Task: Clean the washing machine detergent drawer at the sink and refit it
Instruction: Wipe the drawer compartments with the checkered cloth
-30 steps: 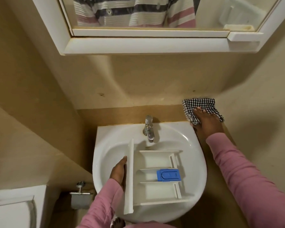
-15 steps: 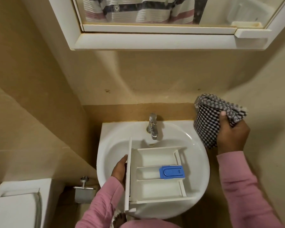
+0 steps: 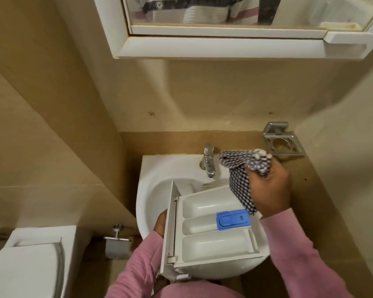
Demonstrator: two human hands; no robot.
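Drawer (image 3: 211, 231) is out of the machine and tilted over the sink (image 3: 151, 190). Left hand (image 3: 159, 222) grips its front panel. Right hand (image 3: 269, 194) fingers clutch the checked cloth (image 3: 241, 168) just above it. Wiping looks barely started; refit not yet done.

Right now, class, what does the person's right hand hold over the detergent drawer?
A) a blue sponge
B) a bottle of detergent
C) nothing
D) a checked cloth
D: the right hand grips a bunched black-and-white checked cloth, which hangs over the detergent drawer at the sink.
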